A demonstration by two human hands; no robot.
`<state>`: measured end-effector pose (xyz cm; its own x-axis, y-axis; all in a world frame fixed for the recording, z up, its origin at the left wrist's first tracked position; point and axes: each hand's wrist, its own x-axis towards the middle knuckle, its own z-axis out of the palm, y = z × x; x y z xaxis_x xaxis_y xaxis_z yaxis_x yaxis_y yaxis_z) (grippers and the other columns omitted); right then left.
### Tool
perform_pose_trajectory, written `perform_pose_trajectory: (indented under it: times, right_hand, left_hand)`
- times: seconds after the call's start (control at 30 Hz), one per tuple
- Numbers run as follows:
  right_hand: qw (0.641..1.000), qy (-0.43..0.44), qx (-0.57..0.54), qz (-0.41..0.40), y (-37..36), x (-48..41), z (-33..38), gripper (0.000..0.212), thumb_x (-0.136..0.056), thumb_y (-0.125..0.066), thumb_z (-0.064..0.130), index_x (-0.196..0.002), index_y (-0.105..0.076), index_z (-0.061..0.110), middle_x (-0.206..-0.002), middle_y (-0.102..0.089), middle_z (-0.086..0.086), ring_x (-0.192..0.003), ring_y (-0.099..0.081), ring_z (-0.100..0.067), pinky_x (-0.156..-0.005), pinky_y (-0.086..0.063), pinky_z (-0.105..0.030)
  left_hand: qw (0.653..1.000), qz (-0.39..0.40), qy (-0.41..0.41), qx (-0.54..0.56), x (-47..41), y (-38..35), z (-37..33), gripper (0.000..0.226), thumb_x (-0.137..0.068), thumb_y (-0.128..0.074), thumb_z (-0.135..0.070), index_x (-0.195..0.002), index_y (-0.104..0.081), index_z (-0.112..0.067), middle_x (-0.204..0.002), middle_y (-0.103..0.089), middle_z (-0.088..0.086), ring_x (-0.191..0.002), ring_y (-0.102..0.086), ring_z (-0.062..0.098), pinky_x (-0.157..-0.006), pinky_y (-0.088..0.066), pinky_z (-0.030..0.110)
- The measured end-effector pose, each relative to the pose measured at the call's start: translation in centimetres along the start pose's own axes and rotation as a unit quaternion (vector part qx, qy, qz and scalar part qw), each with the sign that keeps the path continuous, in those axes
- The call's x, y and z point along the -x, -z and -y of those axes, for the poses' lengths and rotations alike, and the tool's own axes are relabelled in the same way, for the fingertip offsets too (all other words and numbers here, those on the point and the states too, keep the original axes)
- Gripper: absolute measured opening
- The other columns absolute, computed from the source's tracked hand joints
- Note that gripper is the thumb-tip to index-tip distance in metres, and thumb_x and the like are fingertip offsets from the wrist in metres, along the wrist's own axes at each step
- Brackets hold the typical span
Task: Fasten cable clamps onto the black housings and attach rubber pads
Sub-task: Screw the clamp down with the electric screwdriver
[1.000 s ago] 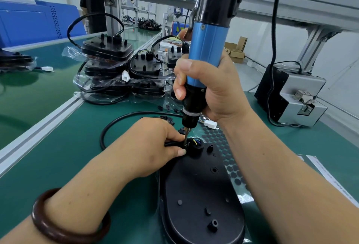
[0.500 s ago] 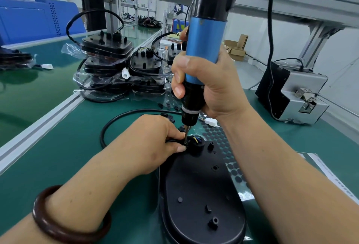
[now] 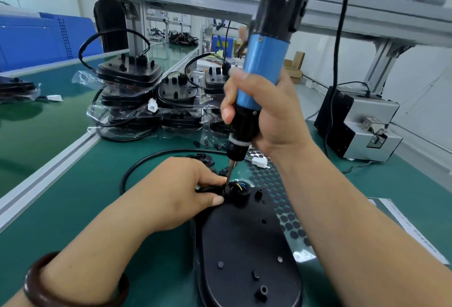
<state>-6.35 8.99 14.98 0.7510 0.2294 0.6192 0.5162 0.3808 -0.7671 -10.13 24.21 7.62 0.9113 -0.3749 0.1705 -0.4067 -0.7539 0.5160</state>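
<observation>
L hand [image 3: 181,189]: pinches cable clamp [image 3: 227,193], 12 o'clock end of black housing [image 3: 244,245].
Handling: housing at 6 o'clock; prob. rigid, light; hold by rim.
R hand [image 3: 269,113]: fist round screwdriver [image 3: 261,74], bit on clamp.
Rubber pads [image 3: 276,184]: 2 o'clock; soft, peel by edge.

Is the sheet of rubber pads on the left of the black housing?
No, the sheet of rubber pads lies along the right edge of the black housing.
</observation>
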Motion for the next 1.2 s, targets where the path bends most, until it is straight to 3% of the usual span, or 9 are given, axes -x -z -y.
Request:
perform_pose_trajectory:
  times: [0.1, 0.23, 0.33, 0.5, 0.63, 0.77, 0.87, 1.1, 1.2]
  right_hand:
    - [0.998, 0.006, -0.03, -0.057, 1.8, -0.7, 1.3, 0.022, -0.084, -0.062, 0.012, -0.095, -0.044, 0.013, -0.062, -0.053, -0.006, -0.044, -0.051, -0.019, -0.046, -0.044, -0.026]
    - [0.991, -0.021, -0.047, -0.12, 4.7, -0.8, 2.1, 0.022, -0.081, -0.066, 0.021, -0.092, -0.049, 0.013, -0.067, -0.057, -0.003, -0.047, -0.053, -0.017, -0.046, -0.045, -0.025]
    - [0.983, -0.053, -0.061, -0.164, 6.4, -0.6, 1.6, 0.028, -0.082, -0.066, 0.023, -0.096, -0.046, 0.01, -0.071, -0.054, -0.004, -0.047, -0.053, -0.017, -0.044, -0.045, -0.024]
    - [0.97, -0.128, -0.087, -0.19, 8.0, 0.5, 0.2, 0.021, -0.089, -0.062, 0.024, -0.089, -0.045, 0.012, -0.067, -0.051, -0.003, -0.048, -0.053, -0.016, -0.043, -0.045, -0.024]
    - [0.967, -0.152, -0.116, -0.171, 7.9, 1.1, -1.0, 0.024, -0.085, -0.064, 0.026, -0.085, -0.046, 0.011, -0.062, -0.054, -0.003, -0.049, -0.054, -0.018, -0.043, -0.047, -0.024]
    - [0.966, -0.176, -0.104, -0.157, 7.4, 0.9, -1.2, 0.035, -0.072, -0.068, 0.036, -0.08, -0.049, 0.007, -0.065, -0.053, -0.008, -0.056, -0.052, -0.022, -0.055, -0.048, -0.031]
    - [0.962, -0.189, -0.093, -0.175, 7.7, 0.8, -0.4, 0.039, -0.078, -0.067, 0.035, -0.098, -0.046, 0.01, -0.069, -0.047, -0.006, -0.055, -0.049, -0.019, -0.053, -0.046, -0.029]
    - [0.961, -0.198, 0.059, -0.185, 11.7, 2.0, 2.2, 0.043, -0.079, -0.065, 0.044, -0.103, -0.056, 0.01, -0.072, -0.054, -0.002, -0.055, -0.056, -0.014, -0.05, -0.05, -0.029]
    - [0.947, -0.182, 0.15, -0.217, 14.7, 3.0, 3.1, 0.03, -0.09, -0.061, 0.04, -0.096, -0.062, 0.011, -0.074, -0.056, -0.003, -0.058, -0.054, -0.014, -0.052, -0.046, -0.029]
  left_hand:
    - [0.999, 0.011, 0.011, 0.035, -0.1, 0.0, 0.5, 0.039, -0.077, -0.073, -0.044, -0.114, -0.062, -0.047, -0.094, -0.058, -0.032, -0.094, -0.052, -0.018, -0.078, -0.039, 0.001]
    - [0.995, -0.03, 0.019, 0.094, -0.8, -1.0, -0.1, 0.014, -0.076, -0.068, -0.053, -0.083, -0.071, -0.041, -0.073, -0.063, -0.028, -0.072, -0.057, -0.011, -0.062, -0.041, 0.005]
    - [0.988, -0.03, 0.033, 0.146, -1.3, -1.6, -0.2, 0.014, -0.077, -0.072, -0.045, -0.073, -0.068, -0.032, -0.062, -0.061, -0.025, -0.058, -0.052, -0.008, -0.056, -0.038, 0.006]
    - [0.985, 0.024, 0.062, 0.16, -1.7, -0.9, -0.1, 0.015, -0.074, -0.076, -0.043, -0.079, -0.073, -0.029, -0.078, -0.07, -0.01, -0.071, -0.059, 0.001, -0.074, -0.049, 0.022]
    - [0.996, -0.001, -0.001, 0.091, -3.0, 0.7, -2.3, 0.036, -0.083, -0.061, -0.054, -0.118, -0.063, -0.044, -0.115, -0.061, -0.029, -0.103, -0.054, -0.017, -0.087, -0.038, 0.001]
    - [0.95, -0.032, 0.018, 0.311, -6.2, 0.9, -6.7, 0.016, -0.086, -0.063, -0.046, -0.094, -0.07, -0.034, -0.085, -0.072, -0.017, -0.079, -0.067, -0.001, -0.079, -0.053, 0.025]
    - [0.939, -0.006, 0.024, 0.342, -8.0, 0.3, -8.1, 0.006, -0.084, -0.07, -0.03, -0.088, -0.069, -0.026, -0.073, -0.069, -0.008, -0.067, -0.061, 0.006, -0.07, -0.053, 0.025]
    - [0.933, 0.032, 0.028, 0.357, -9.7, -3.0, -11.4, 0.024, -0.085, -0.071, -0.026, -0.104, -0.066, -0.013, -0.075, -0.064, -0.005, -0.072, -0.062, 0.01, -0.081, -0.054, 0.032]
    - [0.931, 0.115, 0.031, 0.345, -9.9, -3.8, -12.6, 0.044, -0.089, -0.065, -0.026, -0.13, -0.055, -0.014, -0.106, -0.066, -0.001, -0.093, -0.063, 0.012, -0.089, -0.051, 0.03]
